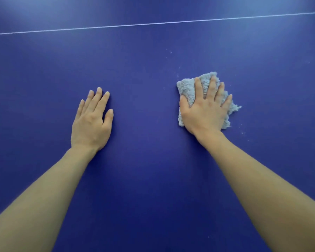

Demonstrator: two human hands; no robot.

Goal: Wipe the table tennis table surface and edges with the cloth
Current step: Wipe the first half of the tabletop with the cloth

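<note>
Left forearm (44,193) and right forearm (262,188) extend from the near side over the blue table tennis table (144,79). Left hand (92,122) lies palm down on the bare surface, fingers straight and holding nothing, well apart from the cloth. Right hand (205,111) presses flat with straight, spread fingers on the fluffy grey cloth (186,84), which lies bunched on the surface right of centre, with pale specks (243,132) near it and a thin white line (153,24) crossing the table beyond both hands.
</note>
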